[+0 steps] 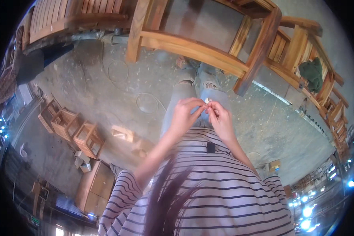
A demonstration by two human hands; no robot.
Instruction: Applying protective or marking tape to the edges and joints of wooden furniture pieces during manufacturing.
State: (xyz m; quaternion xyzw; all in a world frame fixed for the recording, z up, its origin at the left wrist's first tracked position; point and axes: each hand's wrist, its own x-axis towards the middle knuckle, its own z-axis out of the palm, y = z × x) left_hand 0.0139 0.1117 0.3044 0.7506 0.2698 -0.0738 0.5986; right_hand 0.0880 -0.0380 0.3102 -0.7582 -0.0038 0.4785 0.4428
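Observation:
My left hand and my right hand meet in front of my waist, above my lap. Both are closed in a pinch, fingertips touching or nearly so. Between them shows a small pale piece, too small for me to tell its kind. The fingers partly hide it. Below the hands are my light blue ripped jeans.
A large wooden frame with legs stands just ahead. To the right are wooden chairs or benches, one with a dark green cloth. Small wooden stools stand at left. A thin hose or cord loops over the concrete floor.

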